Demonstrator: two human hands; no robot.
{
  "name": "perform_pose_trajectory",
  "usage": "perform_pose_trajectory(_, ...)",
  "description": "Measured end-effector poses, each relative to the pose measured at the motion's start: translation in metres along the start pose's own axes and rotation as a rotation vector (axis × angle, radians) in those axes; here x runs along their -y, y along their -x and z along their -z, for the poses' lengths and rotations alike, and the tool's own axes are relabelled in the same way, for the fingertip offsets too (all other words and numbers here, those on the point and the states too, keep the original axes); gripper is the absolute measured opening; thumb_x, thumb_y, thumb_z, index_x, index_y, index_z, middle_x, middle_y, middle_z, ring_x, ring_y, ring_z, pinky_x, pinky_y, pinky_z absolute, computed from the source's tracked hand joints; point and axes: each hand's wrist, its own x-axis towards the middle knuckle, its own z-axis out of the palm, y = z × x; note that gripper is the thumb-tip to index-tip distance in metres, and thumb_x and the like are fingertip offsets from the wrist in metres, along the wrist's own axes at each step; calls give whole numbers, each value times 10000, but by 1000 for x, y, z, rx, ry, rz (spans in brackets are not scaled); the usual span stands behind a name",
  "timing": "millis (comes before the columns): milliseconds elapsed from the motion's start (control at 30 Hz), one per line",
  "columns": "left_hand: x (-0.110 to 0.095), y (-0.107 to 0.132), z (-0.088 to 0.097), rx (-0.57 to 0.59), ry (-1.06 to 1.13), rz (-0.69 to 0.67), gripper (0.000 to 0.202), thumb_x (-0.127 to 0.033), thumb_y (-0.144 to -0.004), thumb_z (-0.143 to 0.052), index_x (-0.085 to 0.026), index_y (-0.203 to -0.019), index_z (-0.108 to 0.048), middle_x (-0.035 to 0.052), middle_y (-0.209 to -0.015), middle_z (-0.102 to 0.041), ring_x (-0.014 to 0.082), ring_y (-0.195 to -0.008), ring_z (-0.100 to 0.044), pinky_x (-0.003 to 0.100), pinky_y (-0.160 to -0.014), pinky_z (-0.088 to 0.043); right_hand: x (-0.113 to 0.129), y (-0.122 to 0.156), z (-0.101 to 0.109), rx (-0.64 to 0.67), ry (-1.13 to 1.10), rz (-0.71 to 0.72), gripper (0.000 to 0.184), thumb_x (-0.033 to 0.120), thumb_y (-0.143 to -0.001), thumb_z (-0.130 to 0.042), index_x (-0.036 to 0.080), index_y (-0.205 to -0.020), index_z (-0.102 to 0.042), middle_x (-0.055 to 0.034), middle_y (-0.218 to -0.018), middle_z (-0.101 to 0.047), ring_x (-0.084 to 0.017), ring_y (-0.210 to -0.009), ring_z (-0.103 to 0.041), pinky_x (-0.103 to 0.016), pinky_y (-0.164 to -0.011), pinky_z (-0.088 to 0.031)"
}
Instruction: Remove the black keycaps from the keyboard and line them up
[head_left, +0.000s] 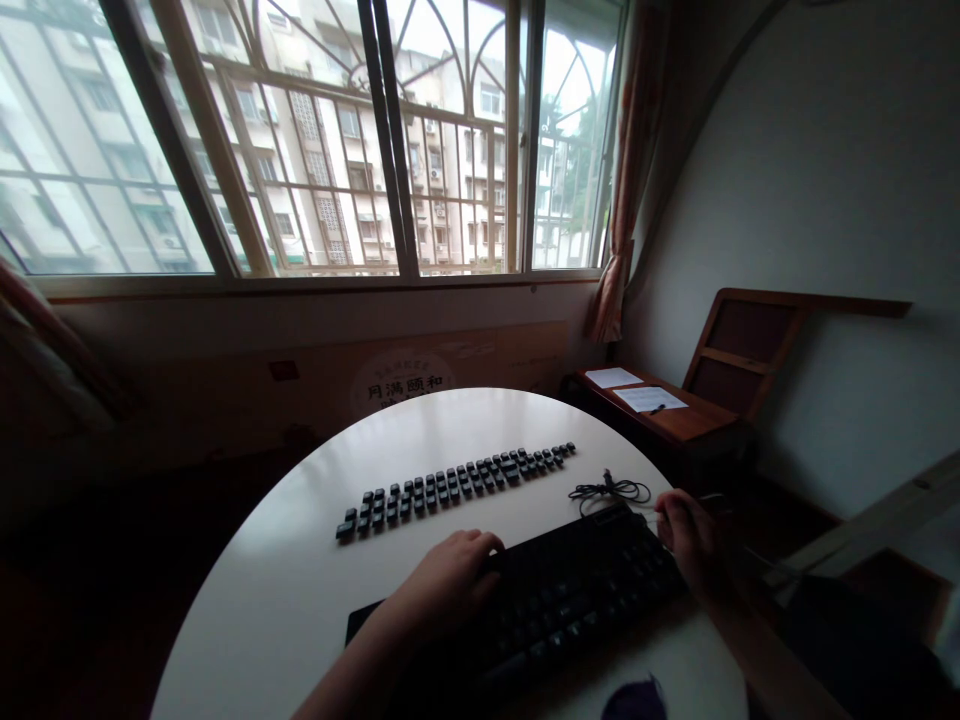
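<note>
A black keyboard lies at a slant on the round white table, partly dark in shadow. My left hand grips its far edge left of the middle, fingers curled and thumb over the keys. Beyond the keyboard's right end, my right hand is closed in a pinch on a thin, pale, wire-like tool; its exact form is unclear. Loose black keycaps stand in slanting rows behind the keyboard. A bundled black cable lies by the keyboard's far right corner.
The white table has a rounded edge. Something dark purple lies at its near side. A wooden chair to the right carries paper sheets and a pen. A barred window fills the wall ahead.
</note>
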Motion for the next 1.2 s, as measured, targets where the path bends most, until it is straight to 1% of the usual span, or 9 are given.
perform_pose_trajectory(67,-1,0,0,3,5,5,313,-276,-868,-551,-244,-1166,-640,82,-1148,-659,283,-1075,-597,405,-921,-467,12,2,-3,69,99,94,402,583,-935,-470,214,-802,-561,34,-551,-443,-151,-477,-445,-255,-446,-378)
perform_pose_trajectory(167,-5,0,2,-21,20,5,309,-326,-913,-524,-238,-1187,-638,88,-1187,-642,287,-1113,-578,410,-947,-459,43,0,-19,311,142,215,350,482,-982,-453,208,-806,-581,36,-536,-457,-134,-459,-430,-240,-444,-358)
perform_pose_trajectory(400,-9,1,8,-169,136,-51,343,-383,-980,-422,-212,-1239,-569,93,-1224,-613,242,-1078,-593,375,-951,-461,125,-17,-98,922,108,581,192,253,-968,-509,169,-871,-651,-18,-731,-679,-132,-619,-609,-225,-597,-463)
perform_pose_trajectory(500,-3,1,6,-229,163,-93,335,-412,-985,-401,-205,-1201,-551,91,-1160,-626,228,-994,-610,345,-888,-482,138,-18,-126,1007,19,671,142,193,-943,-527,158,-875,-646,-18,-729,-686,-121,-601,-618,-211,-589,-471)
perform_pose_trajectory(633,4,-1,2,-288,200,-113,323,-451,-993,-348,-215,-1073,-554,84,-1060,-642,230,-944,-603,320,-835,-484,132,-12,-142,1002,-90,685,143,213,-951,-522,161,-868,-626,-16,-719,-671,-117,-594,-602,-209,-581,-466)
perform_pose_trajectory(833,3,-6,-2,-259,243,-58,297,-450,-998,-349,-217,-1008,-533,57,-970,-638,210,-859,-604,309,-781,-476,112,-6,-139,897,-142,696,263,316,-988,-479,171,-820,-621,6,-638,-600,-105,-533,-512,-213,-541,-412)
perform_pose_trajectory(933,-1,-6,0,-235,267,-19,314,-457,-991,-347,-210,-935,-532,51,-921,-632,209,-838,-597,306,-763,-472,107,-10,-136,861,-118,804,314,365,-1009,-441,182,-851,-642,-8,-639,-598,-126,-543,-509,-243,-546,-406)
perform_pose_trajectory(1067,-4,-5,4,-232,316,-14,333,-461,-973,-339,-201,-911,-537,53,-892,-631,212,-825,-587,310,-751,-475,106,-16,-136,815,-67,1022,285,337,-1013,-454,202,-859,-654,-19,-635,-615,-162,-596,-527,-284,-581,-418)
perform_pose_trajectory(1200,-4,-5,5,-229,345,-23,351,-480,-960,-334,-196,-899,-531,54,-871,-625,212,-811,-579,308,-733,-471,106,-10,-138,686,-41,1087,264,357,-996,-480,209,-836,-629,-20,-641,-586,-186,-649,-525,-329,-646,-438)
